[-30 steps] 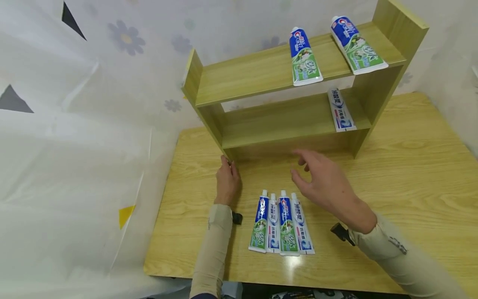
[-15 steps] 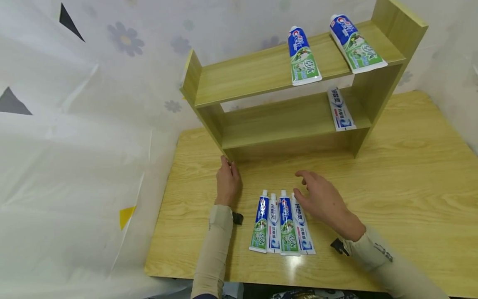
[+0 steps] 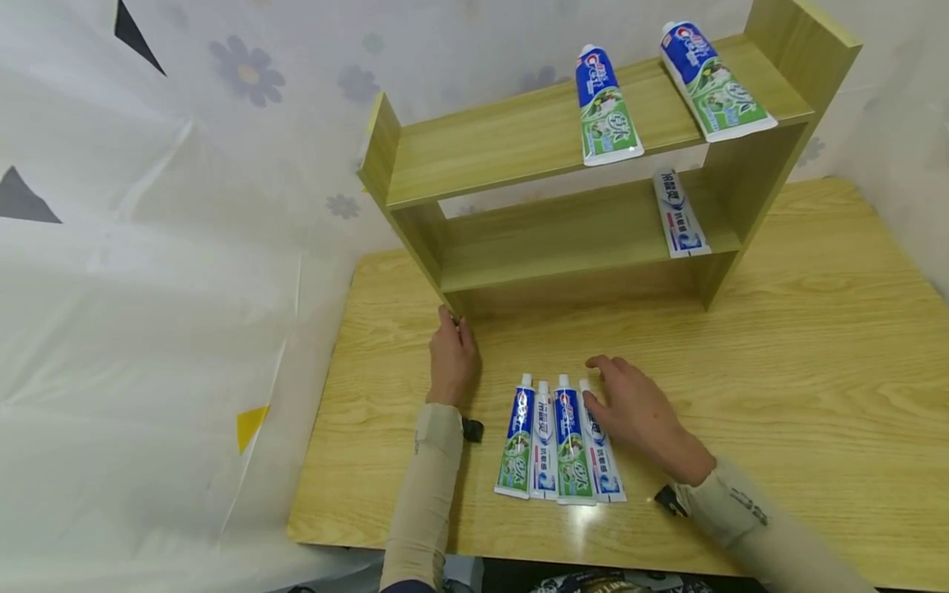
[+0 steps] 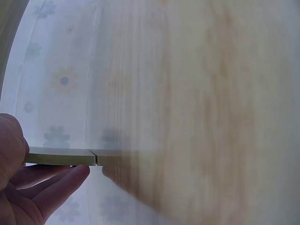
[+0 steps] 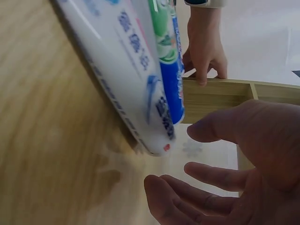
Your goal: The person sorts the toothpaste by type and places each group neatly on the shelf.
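My left hand (image 3: 452, 360) grips the lower front edge of the left side panel of a wooden shelf (image 3: 489, 156). In the left wrist view, the thumb and fingers of that hand (image 4: 42, 187) pinch the thin panel edge (image 4: 61, 158). My right hand (image 3: 638, 412), fingers spread and loosely bent, hovers at the cap end of a white toothpaste tube (image 3: 605, 469). In the right wrist view a gap shows between this hand (image 5: 276, 183) and the white tube (image 5: 126, 65). Left of that tube lie a blue-green Crest tube (image 3: 573, 453), a white tube (image 3: 544, 453) and another Crest tube (image 3: 516, 441).
Two Crest tubes, one left (image 3: 606, 107) and one right (image 3: 712, 82), lie on the shelf's top board. A white tube (image 3: 680, 214) lies at the right of the middle board. The wooden table (image 3: 830, 346) meets a flower-patterned wall covering (image 3: 296, 132) behind.
My right hand has come down and back from in front of the shelf to the rightmost white tube's cap end. The left hand has stayed on the shelf panel.
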The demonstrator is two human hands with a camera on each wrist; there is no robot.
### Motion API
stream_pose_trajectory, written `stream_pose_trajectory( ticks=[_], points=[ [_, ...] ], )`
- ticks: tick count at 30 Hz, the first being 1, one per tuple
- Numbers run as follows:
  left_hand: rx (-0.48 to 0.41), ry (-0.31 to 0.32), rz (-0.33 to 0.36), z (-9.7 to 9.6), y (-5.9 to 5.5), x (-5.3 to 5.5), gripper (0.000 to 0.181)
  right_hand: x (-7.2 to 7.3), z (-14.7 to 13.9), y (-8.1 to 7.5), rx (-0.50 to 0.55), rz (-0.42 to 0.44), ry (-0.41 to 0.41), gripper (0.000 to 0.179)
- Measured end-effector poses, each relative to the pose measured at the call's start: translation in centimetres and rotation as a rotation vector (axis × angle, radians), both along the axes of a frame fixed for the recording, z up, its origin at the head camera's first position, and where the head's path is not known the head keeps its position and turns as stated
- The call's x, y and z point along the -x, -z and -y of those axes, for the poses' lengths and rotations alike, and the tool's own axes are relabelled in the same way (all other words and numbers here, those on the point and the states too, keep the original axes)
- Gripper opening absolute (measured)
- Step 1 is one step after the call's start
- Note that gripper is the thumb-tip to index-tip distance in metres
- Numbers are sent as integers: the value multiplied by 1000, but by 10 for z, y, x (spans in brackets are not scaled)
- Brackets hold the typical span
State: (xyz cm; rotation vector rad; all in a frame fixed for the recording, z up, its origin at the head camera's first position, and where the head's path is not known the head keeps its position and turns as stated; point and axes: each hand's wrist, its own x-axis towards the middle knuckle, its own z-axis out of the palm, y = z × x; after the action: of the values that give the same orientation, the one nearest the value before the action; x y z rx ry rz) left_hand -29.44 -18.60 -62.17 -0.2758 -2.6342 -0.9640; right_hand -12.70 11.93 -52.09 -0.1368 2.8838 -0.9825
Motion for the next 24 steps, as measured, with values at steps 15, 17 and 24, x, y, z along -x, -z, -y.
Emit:
stream_pose_trajectory(
  ticks=[15,17,24],
  points=[
    [37,-8,-6,2,13,10,32,-2,2,15,-3,62,-37,61],
    [27,-3,0,2,13,9,31,-3,2,15,-24,58,-44,62],
    [14,-4,-12,-1,4,4,27,-5,0,15,-12,91,-45,64]
  ],
)
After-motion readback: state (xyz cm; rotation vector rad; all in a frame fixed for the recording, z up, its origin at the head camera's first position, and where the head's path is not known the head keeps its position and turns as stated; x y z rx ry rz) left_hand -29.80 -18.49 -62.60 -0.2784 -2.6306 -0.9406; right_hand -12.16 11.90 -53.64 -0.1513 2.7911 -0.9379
